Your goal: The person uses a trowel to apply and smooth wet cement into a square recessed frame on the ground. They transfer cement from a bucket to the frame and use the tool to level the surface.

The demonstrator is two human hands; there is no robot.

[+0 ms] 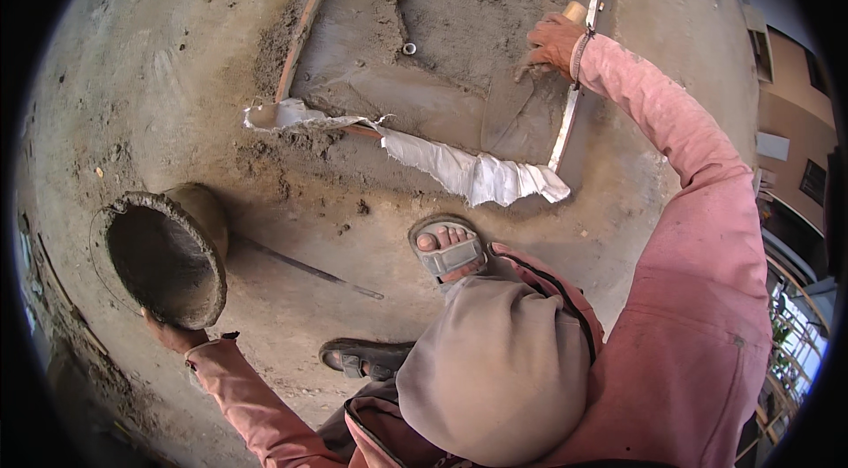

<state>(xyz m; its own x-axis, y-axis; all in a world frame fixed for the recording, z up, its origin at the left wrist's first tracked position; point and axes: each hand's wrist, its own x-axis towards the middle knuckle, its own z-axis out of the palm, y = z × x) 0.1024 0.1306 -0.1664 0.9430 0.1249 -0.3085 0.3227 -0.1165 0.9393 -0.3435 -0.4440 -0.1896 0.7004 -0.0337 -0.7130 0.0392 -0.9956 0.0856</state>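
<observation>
A mortar-crusted bucket (210, 219) lies tipped at the left, its mouth toward me and its inside coated grey. My left hand (173, 332) grips its near rim, the fingers partly hidden behind it. At the upper right my right hand (553, 46) is closed around a tool with a pale wooden handle (575, 11); its working end is hard to make out against the wet mortar. That hand is just above a framed slab of grey mortar (389, 79), beside the white edge strip (566, 124). The slab's middle (477, 13) is rougher and sunken.
Crumpled white sheeting (477, 172) covers the frame's near edge, and a wooden strip (309, 18) bounds its left. A short pipe end (409, 49) pokes from the mortar. A thin dark rod (309, 269) lies between bucket and my sandalled foot (449, 249).
</observation>
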